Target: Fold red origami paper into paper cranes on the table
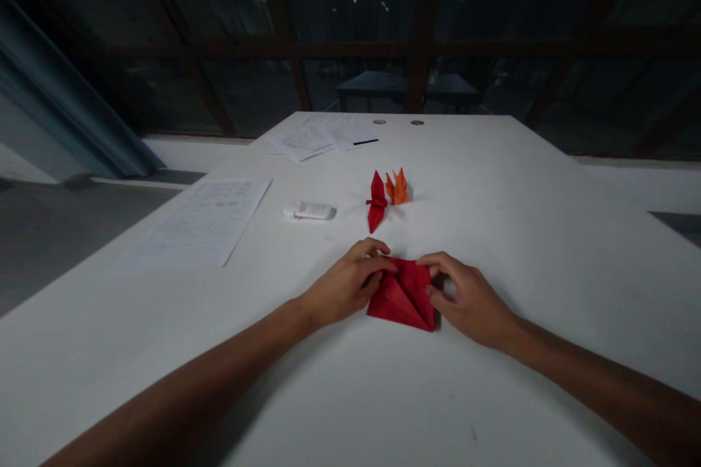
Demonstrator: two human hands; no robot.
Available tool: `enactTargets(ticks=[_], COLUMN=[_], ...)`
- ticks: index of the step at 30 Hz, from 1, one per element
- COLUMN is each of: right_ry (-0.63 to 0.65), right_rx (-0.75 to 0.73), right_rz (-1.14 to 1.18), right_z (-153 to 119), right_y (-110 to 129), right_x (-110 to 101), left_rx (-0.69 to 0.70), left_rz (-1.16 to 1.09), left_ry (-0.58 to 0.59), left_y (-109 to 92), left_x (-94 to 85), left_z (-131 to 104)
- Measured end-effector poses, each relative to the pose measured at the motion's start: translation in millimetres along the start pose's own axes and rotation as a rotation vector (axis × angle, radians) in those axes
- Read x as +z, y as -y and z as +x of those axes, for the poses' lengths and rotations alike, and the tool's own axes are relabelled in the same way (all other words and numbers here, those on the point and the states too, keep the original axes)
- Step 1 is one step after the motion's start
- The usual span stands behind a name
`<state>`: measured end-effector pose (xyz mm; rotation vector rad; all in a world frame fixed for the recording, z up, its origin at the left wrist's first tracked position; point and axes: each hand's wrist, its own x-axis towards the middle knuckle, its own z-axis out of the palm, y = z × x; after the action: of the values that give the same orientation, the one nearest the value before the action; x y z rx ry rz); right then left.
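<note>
A red sheet of origami paper [402,299], folded into a rough square with a raised diagonal crease, lies on the white table between my hands. At its upper left, my left hand [353,281] has its fingers closed on the edge, thumb and fingertips over the paper. My right hand [465,295] pinches the right side, its index finger at the upper right corner and the thumb lower down. Just beyond the sheet stand a red paper crane [377,204] with spread wings and, beside it, an orange paper crane [401,187].
Left of the cranes lies a white remote control [309,211]. A printed sheet [205,222] rests near the table's left edge. More papers [307,139] and a black strip [366,141] are farther back. Two round fittings sit by the far edge, before dark windows.
</note>
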<state>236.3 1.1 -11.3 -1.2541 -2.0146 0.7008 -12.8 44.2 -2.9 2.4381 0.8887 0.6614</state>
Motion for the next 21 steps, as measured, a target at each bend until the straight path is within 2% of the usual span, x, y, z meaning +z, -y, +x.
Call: enactTargets(ticks=[6, 13, 17, 21], right_ry=[0.015, 0.004, 0.01, 0.016], right_rx=[0.093, 0.128, 0.132, 0.131], right_rz=[0.268, 0.287, 0.309, 0.363], right_z=[5, 6, 7, 8], right_y=[-2, -4, -3, -4], right_x=[-4, -1, 0, 0], left_rx=[-0.017, -0.051, 0.005, 0.091], left_rz=[-0.023, -0.064, -0.048, -0.045], left_ry=[0.013, 0.037, 0.062, 0.105], left_y=[-8, -19, -25, -29], left_x=[-8.1, -8.2, -6.5, -12.1], left_z=[2, 2, 1, 1])
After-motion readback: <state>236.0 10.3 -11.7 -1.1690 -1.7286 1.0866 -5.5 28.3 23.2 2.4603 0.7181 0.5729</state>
